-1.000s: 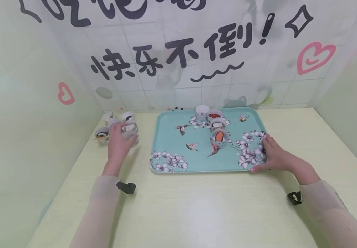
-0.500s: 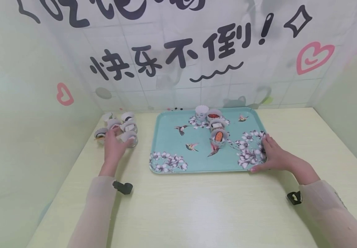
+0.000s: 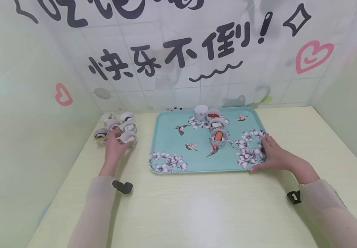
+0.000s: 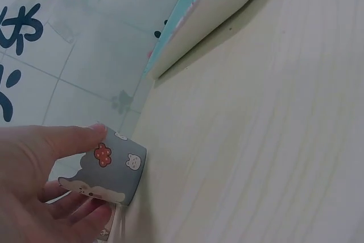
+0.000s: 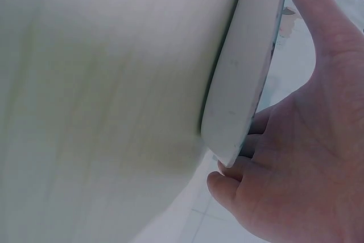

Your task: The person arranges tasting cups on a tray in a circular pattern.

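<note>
At the left of the table, my left hand (image 3: 114,146) has its thumb and fingers around a small paper baking cup (image 3: 131,138) with something pale yellow inside. In the left wrist view, the thumb presses the outside of that grey printed cup (image 4: 116,166); the other fingers lie on its far side, partly hidden. Several similar cups, one with dark-edged food (image 3: 100,135), cluster beside this hand. My right hand (image 3: 279,156) grips the near right corner of a turquoise floral tray (image 3: 178,151), thumb at the front edge and fingers along the right edge.
On the tray stand several cups: a white cup (image 3: 201,112), one with red food (image 3: 214,115), one with a white piece (image 3: 217,125) and one with an orange piece (image 3: 218,136). A printed wall sheet (image 3: 172,93) closes off the back of the table (image 3: 178,206).
My left hand has drawn slightly toward me and left, from above the cluster down onto the nearest cup. My right hand and the tray have stayed in place.
</note>
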The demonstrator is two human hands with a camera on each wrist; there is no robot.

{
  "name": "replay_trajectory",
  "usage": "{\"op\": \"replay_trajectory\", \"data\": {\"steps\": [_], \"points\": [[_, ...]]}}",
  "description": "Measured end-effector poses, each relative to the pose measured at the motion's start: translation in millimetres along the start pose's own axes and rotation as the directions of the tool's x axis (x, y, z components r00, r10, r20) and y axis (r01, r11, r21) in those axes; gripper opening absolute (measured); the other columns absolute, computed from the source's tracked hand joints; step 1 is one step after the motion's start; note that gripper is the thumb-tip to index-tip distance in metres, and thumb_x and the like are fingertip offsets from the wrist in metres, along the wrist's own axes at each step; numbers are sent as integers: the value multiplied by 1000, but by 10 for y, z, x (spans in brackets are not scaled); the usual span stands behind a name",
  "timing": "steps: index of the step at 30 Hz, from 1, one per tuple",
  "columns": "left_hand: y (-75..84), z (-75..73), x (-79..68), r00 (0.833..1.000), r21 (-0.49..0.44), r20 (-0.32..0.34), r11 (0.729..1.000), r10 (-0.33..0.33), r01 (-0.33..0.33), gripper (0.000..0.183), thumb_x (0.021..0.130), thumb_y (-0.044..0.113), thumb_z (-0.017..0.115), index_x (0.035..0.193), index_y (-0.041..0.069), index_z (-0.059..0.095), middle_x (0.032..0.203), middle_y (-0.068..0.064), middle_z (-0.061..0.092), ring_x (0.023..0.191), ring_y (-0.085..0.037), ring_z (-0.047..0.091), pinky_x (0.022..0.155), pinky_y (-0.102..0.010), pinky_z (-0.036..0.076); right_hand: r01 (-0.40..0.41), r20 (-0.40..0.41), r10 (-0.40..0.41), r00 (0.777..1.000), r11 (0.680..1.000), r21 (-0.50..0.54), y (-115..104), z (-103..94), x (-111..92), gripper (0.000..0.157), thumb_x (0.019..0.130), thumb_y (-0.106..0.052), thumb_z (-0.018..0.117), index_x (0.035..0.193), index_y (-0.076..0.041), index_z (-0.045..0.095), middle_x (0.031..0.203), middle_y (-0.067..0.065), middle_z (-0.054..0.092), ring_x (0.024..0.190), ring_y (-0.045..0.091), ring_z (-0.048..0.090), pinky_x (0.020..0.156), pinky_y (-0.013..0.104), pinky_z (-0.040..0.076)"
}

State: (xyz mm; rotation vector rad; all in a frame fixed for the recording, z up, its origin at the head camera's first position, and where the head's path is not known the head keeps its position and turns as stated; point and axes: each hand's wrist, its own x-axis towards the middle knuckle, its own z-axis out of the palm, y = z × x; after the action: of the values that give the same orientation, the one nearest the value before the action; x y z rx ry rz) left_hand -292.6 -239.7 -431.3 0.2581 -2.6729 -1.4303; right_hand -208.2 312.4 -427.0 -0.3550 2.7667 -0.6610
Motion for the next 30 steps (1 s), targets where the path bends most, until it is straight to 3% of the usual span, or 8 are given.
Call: {"op": "replay_trajectory", "data": {"steps": [6, 14, 23, 30], "points": [[1, 22, -3, 1000, -11, 9, 1000, 1, 0, 71, 88, 6, 72, 145, -5, 32, 147, -27, 39, 135, -45, 45, 112, -51, 43, 6, -9, -6, 1000, 1000, 3, 15, 22, 5, 140, 66, -50, 88, 147, 24, 1, 153, 48, -7, 145, 61, -4, 117, 72, 13], [-14, 24, 8, 1000, 59, -3, 998, 18, -18, 56, 87, 9, 72, 132, -8, 44, 152, -24, 42, 125, -39, 51, 102, -45, 44, -3, 1, 3, 1000, 1000, 17, 23, 20, 1, 141, 67, -51, 87, 148, 23, -1, 154, 47, -10, 145, 60, -6, 117, 72, 11], [51, 7, -18, 1000, 68, 21, 998, -8, 7, 67, 90, 16, 72, 143, -5, 37, 144, -29, 47, 131, -42, 49, 108, -50, 44, -13, 3, 13, 1000, 1000, 3, 8, 5, 5, 139, 67, -50, 88, 148, 23, 0, 154, 47, -9, 145, 60, -5, 117, 72, 12], [136, 9, -51, 999, 74, 51, 997, 8, -12, 71, 91, 17, 71, 146, -7, 34, 146, -31, 44, 134, -45, 47, 111, -51, 44, -11, 3, 11, 1000, 1000, 2, 2, 1, 1, 140, 67, -51, 88, 148, 23, 0, 154, 47, -9, 145, 60, -5, 117, 72, 13]]}}
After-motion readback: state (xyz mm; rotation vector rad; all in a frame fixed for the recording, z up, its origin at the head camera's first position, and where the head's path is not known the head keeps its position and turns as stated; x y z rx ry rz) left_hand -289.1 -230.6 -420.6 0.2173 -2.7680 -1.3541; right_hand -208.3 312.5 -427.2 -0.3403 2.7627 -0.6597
